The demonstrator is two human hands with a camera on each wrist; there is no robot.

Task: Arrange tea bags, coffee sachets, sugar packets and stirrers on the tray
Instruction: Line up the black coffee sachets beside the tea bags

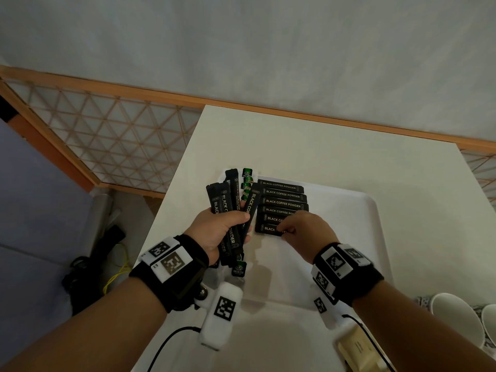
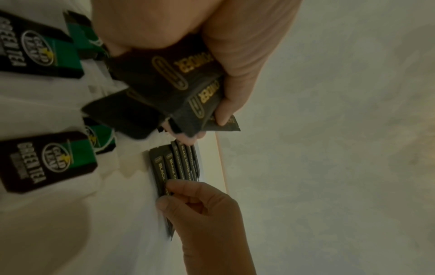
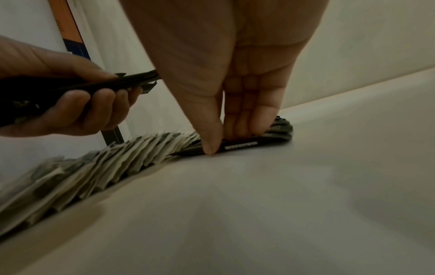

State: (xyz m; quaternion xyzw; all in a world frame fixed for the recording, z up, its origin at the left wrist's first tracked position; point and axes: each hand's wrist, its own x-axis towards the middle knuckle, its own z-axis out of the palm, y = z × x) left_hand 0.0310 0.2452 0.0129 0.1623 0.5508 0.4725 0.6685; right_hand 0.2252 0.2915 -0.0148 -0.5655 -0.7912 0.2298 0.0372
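Observation:
A white tray [image 1: 349, 224] lies on the table. Along its left side runs a line of overlapping green tea bags [image 1: 247, 174] [image 2: 47, 158] [image 3: 117, 158]. Beside them, several black coffee sachets [image 1: 281, 196] [image 2: 179, 163] lie in a row. My left hand [image 1: 222, 229] [image 2: 207, 126] [image 3: 94, 96] grips a fanned bundle of coffee sachets [image 1: 228, 194] [image 2: 164, 78] above the tea bags. My right hand [image 1: 303, 229] [image 2: 169, 193] [image 3: 223, 143] pinches the nearest sachet [image 1: 268, 229] [image 3: 240, 146] of the row, which lies flat on the tray, between thumb and fingertips.
The white table [image 1: 295, 143] stands against a wall. White paper cups [image 1: 456, 315] stand at the lower right, with a beige packet [image 1: 359, 350] near the front edge. A wooden lattice screen [image 1: 107, 135] and cables on the floor [image 1: 112, 277] are to the left.

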